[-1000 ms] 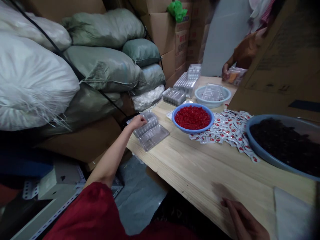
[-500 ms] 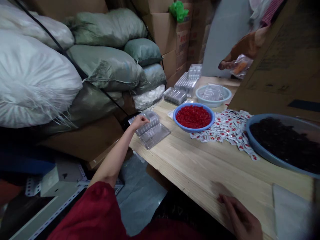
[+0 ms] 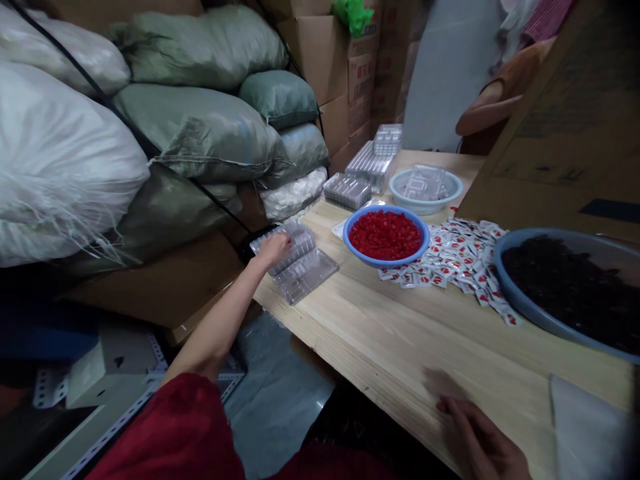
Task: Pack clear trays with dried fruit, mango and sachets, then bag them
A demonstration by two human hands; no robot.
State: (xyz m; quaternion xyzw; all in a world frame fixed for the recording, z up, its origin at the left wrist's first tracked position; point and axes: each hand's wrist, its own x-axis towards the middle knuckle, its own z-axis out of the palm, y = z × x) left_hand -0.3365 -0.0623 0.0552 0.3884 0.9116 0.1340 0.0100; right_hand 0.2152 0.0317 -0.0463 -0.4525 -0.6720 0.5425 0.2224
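My left hand (image 3: 275, 250) is closed over an open clear plastic tray (image 3: 306, 275) at the table's left edge; its fingers are pinched on something I cannot make out. My right hand (image 3: 480, 433) hovers low over the near edge of the wooden table (image 3: 395, 333), fingers curled together, and whether anything is between them is hidden. Between the hands and farther back sits a blue bowl of red pieces (image 3: 385, 235). Small white-and-red packets (image 3: 463, 257) lie spread to its right, beside a large blue basin (image 3: 525, 303) of dark pieces.
Stacked clear trays (image 3: 347, 190) and a pale bowl (image 3: 425, 203) with a clear tray stand at the back. Full sacks (image 3: 200, 133) pile up at left. A cardboard box (image 3: 560, 153) rises at right; another person's arm (image 3: 493, 110) is behind it.
My left hand has shifted slightly left and down over the clear tray, its fingers closer together. The other person's hand and the orange item in a bag have gone from sight. The view has shifted slightly.
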